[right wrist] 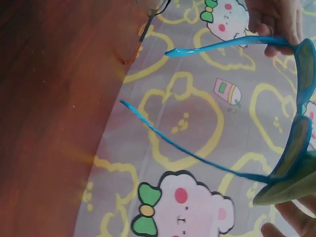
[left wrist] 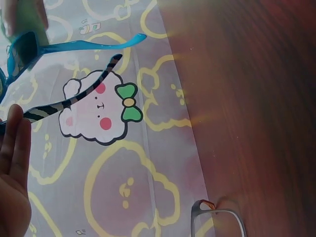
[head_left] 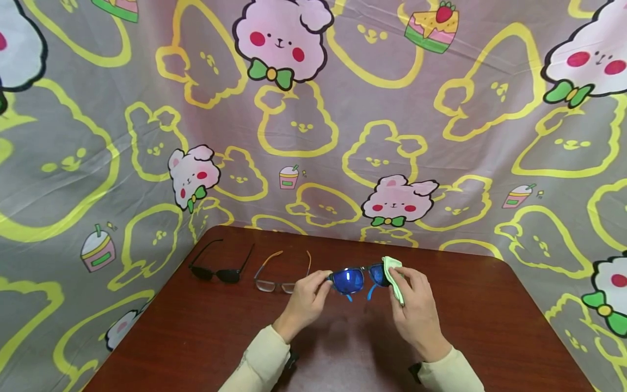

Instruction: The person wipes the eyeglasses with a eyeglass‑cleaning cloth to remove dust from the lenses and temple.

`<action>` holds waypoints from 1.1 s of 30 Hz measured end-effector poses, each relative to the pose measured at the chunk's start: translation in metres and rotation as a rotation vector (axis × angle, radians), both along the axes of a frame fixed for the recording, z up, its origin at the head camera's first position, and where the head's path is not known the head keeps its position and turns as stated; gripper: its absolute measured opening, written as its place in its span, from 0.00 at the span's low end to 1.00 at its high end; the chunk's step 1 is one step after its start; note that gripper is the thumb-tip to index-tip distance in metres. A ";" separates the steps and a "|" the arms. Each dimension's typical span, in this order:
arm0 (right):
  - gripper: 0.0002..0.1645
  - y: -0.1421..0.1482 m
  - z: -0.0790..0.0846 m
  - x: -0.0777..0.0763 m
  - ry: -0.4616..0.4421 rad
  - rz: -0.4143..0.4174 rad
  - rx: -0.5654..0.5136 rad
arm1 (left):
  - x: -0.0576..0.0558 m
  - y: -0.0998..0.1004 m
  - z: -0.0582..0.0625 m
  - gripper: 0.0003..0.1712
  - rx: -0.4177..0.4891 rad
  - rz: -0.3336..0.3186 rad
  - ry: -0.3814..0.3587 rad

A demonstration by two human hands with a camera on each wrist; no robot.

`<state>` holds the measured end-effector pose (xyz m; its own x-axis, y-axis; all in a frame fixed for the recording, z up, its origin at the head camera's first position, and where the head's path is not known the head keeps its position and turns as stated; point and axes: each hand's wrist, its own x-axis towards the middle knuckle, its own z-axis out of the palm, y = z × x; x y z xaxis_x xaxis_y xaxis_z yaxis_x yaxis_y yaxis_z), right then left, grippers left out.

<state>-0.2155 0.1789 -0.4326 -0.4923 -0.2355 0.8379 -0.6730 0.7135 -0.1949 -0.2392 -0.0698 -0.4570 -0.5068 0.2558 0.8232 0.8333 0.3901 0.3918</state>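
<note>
Between both hands, above the table, are sunglasses (head_left: pixel 348 281) with mirrored blue lenses and blue temples (right wrist: pixel 207 46) spread open. My left hand (head_left: pixel 307 300) pinches the frame at its left hinge with thumb and fingers. On the other side my right hand (head_left: pixel 416 307) pinches a light green cloth (head_left: pixel 393 276) over the outer edge of the right lens. The right wrist view shows the cloth (right wrist: pixel 286 190) folded against that lens, with fingers below it. In the left wrist view the fingers (left wrist: pixel 19 143) touch a temple with dark stripes (left wrist: pixel 74 100).
Black sunglasses (head_left: pixel 215 274) lie on the far left of the brown table (head_left: pixel 196 337), temples unfolded. Beside them are clear-lens eyeglasses (head_left: pixel 266 286) with orange-tipped temples, partly behind the left hand. A patterned cartoon curtain (head_left: pixel 303 130) hangs around the table's back and sides.
</note>
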 end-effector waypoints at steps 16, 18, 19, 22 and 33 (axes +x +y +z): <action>0.25 0.002 -0.010 -0.001 -0.093 -0.020 -0.235 | 0.013 0.001 0.014 0.09 0.114 -0.118 -0.092; 0.26 0.001 -0.010 -0.001 -0.093 -0.014 -0.250 | 0.019 0.002 0.023 0.08 0.126 -0.135 -0.102; 0.26 0.001 -0.010 -0.001 -0.090 -0.011 -0.256 | 0.022 0.002 0.026 0.08 0.128 -0.140 -0.104; 0.27 0.000 -0.009 0.000 -0.087 0.003 -0.276 | 0.028 0.002 0.033 0.07 0.127 -0.152 -0.111; 0.22 0.003 -0.007 0.001 -0.154 0.053 -0.351 | 0.028 -0.003 0.036 0.11 0.098 -0.128 -0.079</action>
